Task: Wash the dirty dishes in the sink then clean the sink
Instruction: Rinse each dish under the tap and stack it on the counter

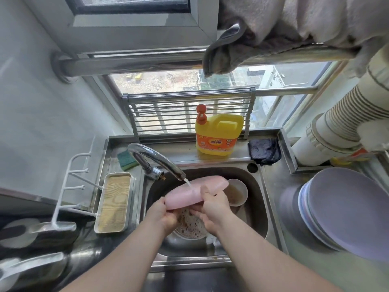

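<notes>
While water runs from the curved chrome tap [156,163] onto it, a pale pink oval plastic plate [194,191] is held tilted over the stainless steel sink basin [257,199], underside facing the camera, matte and smooth with no visible residue on that face. Left hand [163,217] grips its lower left edge, fingers curled underneath; right hand [212,207] holds the right part, thumb pressed on top and fingers wrapped below. Judged stage: rinsing one dish, early to middle of the washing. Remaining in the basin: a round white plate speckled with reddish-brown sauce [190,226] directly under the hands, and a small beige bowl holding brownish liquid [236,192] at the right, just beside the pink plate. Both look untouched by soap. Sink cleaning not begun; basin walls dull, wet, streaked. On the right counter, a stack of lilac and pale blue round plates [347,209], glossy and clean-looking, possibly already washed, though that cannot be confirmed. Supplies on the back ledge: a yellow plastic detergent jug with orange pump [217,133], a green-and-yellow scouring sponge [127,161] left of the tap, a dark folded microfibre cloth [265,150] at right. Neither sponge nor cloth is in hand. A cream rectangular tray with wood-grain insert [114,202] sits on the left counter.
</notes>
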